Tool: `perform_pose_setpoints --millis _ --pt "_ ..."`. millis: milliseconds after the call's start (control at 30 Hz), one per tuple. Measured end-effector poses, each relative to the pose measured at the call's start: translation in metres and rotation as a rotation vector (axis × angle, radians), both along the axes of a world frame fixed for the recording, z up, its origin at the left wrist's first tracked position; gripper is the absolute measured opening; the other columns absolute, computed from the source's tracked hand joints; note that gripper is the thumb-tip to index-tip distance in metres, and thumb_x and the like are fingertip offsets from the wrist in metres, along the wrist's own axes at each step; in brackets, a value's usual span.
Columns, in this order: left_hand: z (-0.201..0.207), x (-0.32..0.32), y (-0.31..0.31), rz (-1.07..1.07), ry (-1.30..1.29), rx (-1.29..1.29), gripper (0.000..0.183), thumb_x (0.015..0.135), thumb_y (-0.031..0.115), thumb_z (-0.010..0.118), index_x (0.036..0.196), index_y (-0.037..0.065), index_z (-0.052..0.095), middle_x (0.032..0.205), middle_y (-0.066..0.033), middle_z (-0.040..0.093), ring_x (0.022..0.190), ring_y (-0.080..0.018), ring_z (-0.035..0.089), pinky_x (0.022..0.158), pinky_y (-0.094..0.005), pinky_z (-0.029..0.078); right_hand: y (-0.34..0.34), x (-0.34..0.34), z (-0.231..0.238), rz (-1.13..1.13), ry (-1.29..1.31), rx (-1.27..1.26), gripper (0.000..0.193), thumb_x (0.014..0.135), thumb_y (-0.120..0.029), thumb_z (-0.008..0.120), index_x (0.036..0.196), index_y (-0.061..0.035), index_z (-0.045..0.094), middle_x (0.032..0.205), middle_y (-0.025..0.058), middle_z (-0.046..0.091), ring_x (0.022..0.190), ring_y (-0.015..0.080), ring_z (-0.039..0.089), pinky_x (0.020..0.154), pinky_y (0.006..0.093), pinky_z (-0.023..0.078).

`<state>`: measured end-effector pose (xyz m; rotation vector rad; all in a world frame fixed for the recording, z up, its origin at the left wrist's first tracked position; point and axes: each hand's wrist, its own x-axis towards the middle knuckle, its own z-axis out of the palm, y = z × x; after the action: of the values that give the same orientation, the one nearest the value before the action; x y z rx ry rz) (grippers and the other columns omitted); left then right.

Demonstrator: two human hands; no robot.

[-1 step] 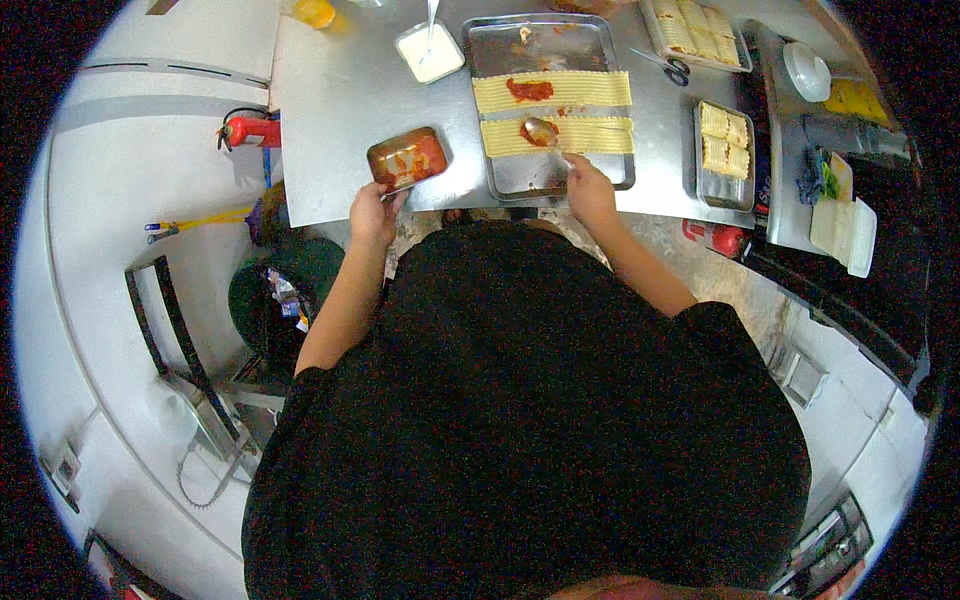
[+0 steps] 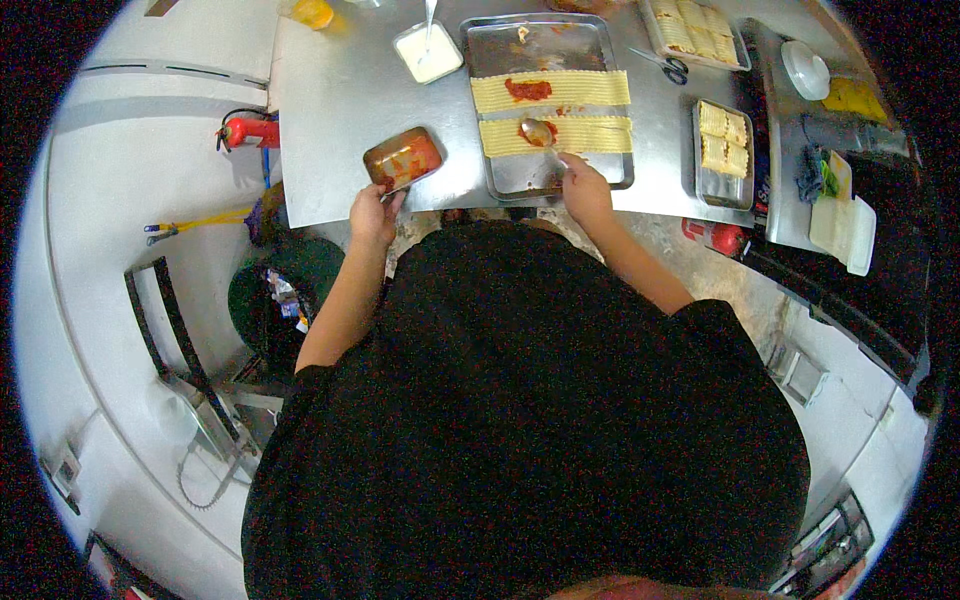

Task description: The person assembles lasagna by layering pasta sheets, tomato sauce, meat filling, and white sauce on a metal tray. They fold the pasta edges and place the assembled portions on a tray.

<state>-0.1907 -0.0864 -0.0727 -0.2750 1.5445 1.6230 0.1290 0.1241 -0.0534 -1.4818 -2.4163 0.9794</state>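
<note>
Upper centre of frame: one rectangular steel baking tray [image 2: 520, 180] with two yellow ridged pasta sheets [image 2: 550, 90] laid across it, each carrying one red sauce blob. Right hand [image 2: 585, 190] is clenched on a metal spoon [image 2: 540, 133], bowl resting on the lower sheet. Left hand [image 2: 373, 213] grips the corner of one rectangular container of red sauce [image 2: 402, 158], left of the tray. One square white tub of pale sauce [image 2: 428, 52] above. Two smaller steel trays of cut pasta pieces [image 2: 722, 150], upper right. One pair of scissors [image 2: 665, 65] between them.
</note>
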Motion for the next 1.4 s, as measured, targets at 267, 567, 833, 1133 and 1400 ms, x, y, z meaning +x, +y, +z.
perform_pose_setpoints --millis 267,567,833,1133,1400 --pt "-0.017 -0.01 -0.028 -0.006 -0.1 -0.184 0.028 0.097 0.023 0.055 0.111 -0.001 0.054 0.106 -0.0139 0.058 0.092 -0.0275 0.061 0.075 -0.0364 0.057 0.023 0.06 -0.006 -0.226 -0.225 0.139 0.034 0.089 -0.01 0.054 0.121 -0.0056 0.062 0.102 0.0258 0.067 0.092 0.0435 0.066 0.083 0.0519 0.054" --pt "-0.037 -0.014 -0.111 -0.399 0.258 -0.473 0.02 0.092 0.017 0.055 0.103 0.001 0.056 0.096 -0.0132 0.062 0.078 -0.0258 0.065 0.064 -0.0355 0.054 -0.013 -0.013 -0.022 -0.084 -0.054 0.01 0.032 0.091 -0.011 0.053 0.121 -0.0035 0.063 0.105 0.026 0.068 0.097 0.0428 0.066 0.087 0.0513 0.053" --pt "-0.03 0.004 -0.162 -0.549 0.304 -0.559 0.024 0.092 0.023 0.059 0.099 0.001 0.062 0.086 -0.0078 0.065 0.07 -0.0187 0.063 0.06 -0.0336 0.051 -0.017 -0.015 -0.007 0.154 -0.165 0.076 0.034 0.092 -0.008 0.045 0.121 -0.006 0.063 0.111 0.0241 0.065 0.097 0.0424 0.067 0.085 0.0535 0.054" --pt "-0.036 0.013 -0.221 -0.63 0.462 -0.816 0.023 0.09 0.022 0.063 0.097 0.0 0.069 0.076 -0.007 0.066 0.068 -0.0171 0.063 0.061 -0.0318 0.049 0.043 -0.034 0.007 0.144 -0.074 0.347 0.04 0.09 -0.005 0.051 0.129 -0.0051 0.059 0.11 0.0264 0.065 0.099 0.0418 0.064 0.086 0.0491 0.054" --pt "-0.065 -0.002 -0.258 -0.307 0.286 -0.608 0.024 0.09 0.023 0.066 0.097 0.001 0.069 0.075 -0.0062 0.066 0.068 -0.0147 0.062 0.061 -0.0307 0.049 0.075 -0.027 -0.006 0.148 -0.315 0.313 0.039 0.088 -0.008 0.052 0.126 -0.0053 0.061 0.107 0.0268 0.066 0.099 0.0408 0.065 0.087 0.0477 0.055"
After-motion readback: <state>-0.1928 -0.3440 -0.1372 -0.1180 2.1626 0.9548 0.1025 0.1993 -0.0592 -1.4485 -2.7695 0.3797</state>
